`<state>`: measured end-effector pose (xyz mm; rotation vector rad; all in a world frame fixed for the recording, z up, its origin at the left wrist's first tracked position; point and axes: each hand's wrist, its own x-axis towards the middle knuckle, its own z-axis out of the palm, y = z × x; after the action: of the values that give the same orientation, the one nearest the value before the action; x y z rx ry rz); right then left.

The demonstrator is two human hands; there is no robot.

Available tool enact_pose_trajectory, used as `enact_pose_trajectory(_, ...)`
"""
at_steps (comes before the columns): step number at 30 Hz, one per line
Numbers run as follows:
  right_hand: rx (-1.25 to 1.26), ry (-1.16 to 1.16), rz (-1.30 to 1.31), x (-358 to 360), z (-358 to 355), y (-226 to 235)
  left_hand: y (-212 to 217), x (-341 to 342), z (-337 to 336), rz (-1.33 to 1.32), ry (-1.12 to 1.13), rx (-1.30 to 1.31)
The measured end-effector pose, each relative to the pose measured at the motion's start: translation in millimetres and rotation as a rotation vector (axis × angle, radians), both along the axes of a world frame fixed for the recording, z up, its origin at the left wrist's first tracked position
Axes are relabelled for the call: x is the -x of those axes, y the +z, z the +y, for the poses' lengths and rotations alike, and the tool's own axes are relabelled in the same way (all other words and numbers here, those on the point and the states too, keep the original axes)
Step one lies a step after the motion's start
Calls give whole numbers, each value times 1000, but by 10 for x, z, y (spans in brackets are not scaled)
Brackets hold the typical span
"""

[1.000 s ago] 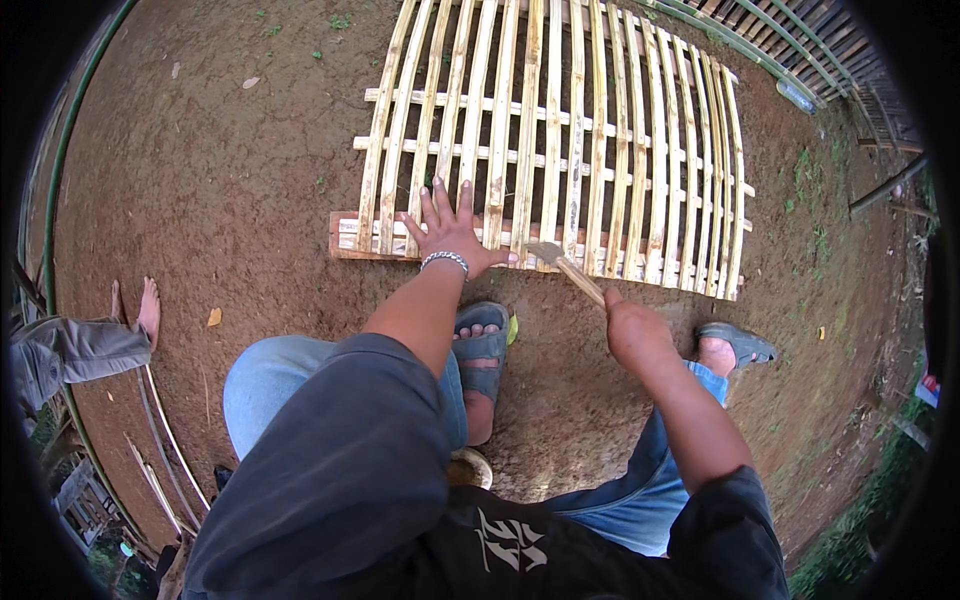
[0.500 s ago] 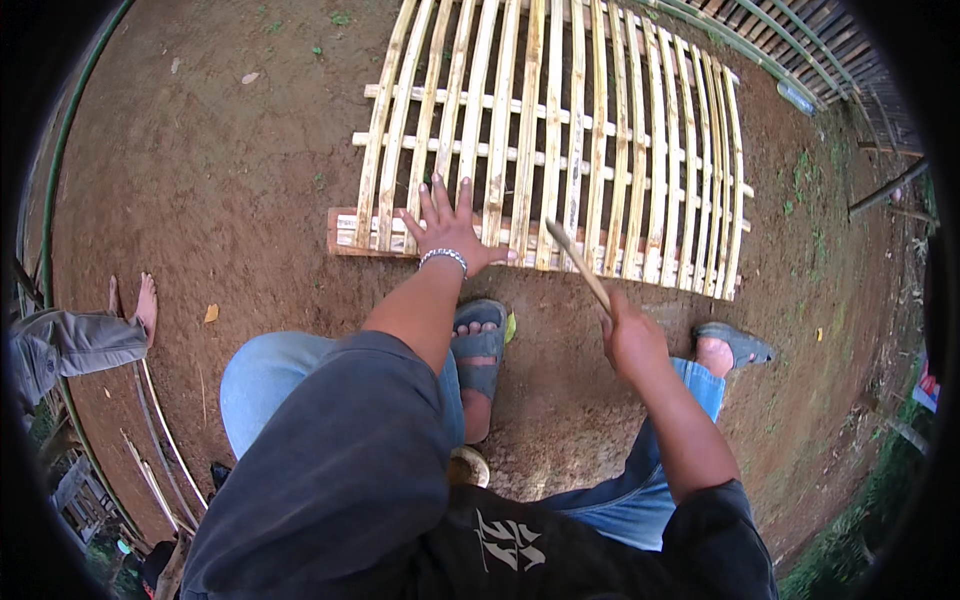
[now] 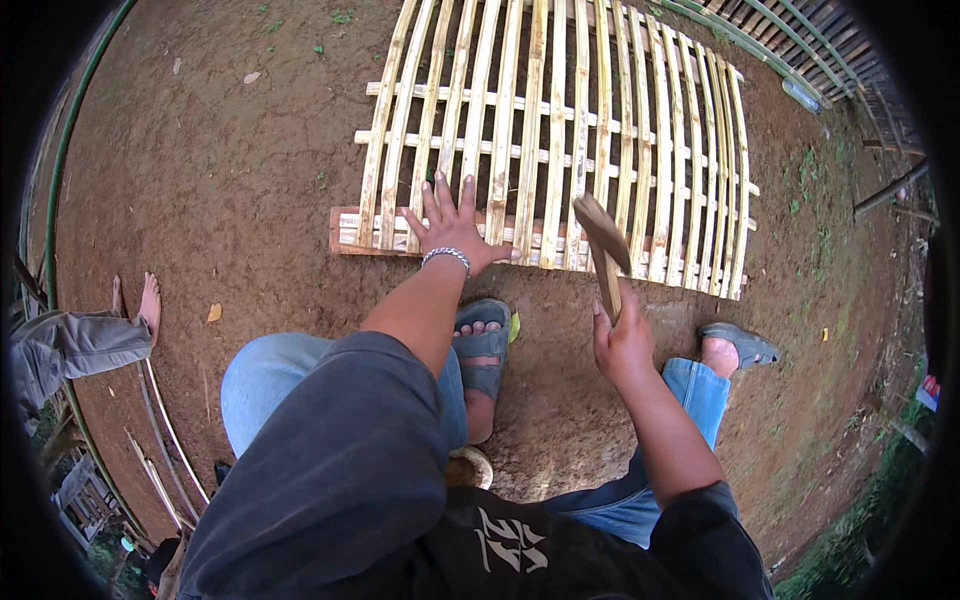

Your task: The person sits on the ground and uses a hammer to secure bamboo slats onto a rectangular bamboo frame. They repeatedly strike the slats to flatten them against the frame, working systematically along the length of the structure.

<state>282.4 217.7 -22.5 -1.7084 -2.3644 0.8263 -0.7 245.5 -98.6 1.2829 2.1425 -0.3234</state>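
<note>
A panel of pale bamboo slats (image 3: 527,150), fixed across several crosspieces, lies on the ground in front of me. My left hand (image 3: 453,228) rests flat on its near edge with the fingers spread, a chain bracelet round the wrist. Under that edge shows a reddish wooden board (image 3: 345,232). To the right, my right hand (image 3: 625,343) grips a wooden-handled tool (image 3: 606,238) with a broad, flat brown head. The tool is raised over the near edge of the panel; its exact kind is not clear.
My sandalled feet are on the bare soil, one near the left hand, the other at right. A barefoot person's leg (image 3: 85,345) is at the left beside thin sticks (image 3: 165,430). A bamboo fence (image 3: 790,45) and a plastic bottle (image 3: 801,95) are at the far right.
My right hand has turned the tool, so its broad head now shows, and shifted it slightly right. My left hand has kept its place on the slats.
</note>
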Motion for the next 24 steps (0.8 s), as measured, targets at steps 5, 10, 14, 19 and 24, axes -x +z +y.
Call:
enact_pose_trajectory(5,311,50,-319,-262,71,-293,0,-7,36,-7,-8,9)
enact_pose_trajectory(10,20,-54,-18,-41,-92,-172,-57,2,-9,5,-2,-7)
enact_pose_trajectory(14,340,68,-372,-445,-85,-567,31,-52,36,-4,-23,23)
enact_pose_trajectory(19,206,-18,-127,-31,-101,49,63,7,-14,-3,-3,15)
enact_pose_trajectory(24,-99,59,193,95,-186,114,49,-19,-1,7,8,-7)
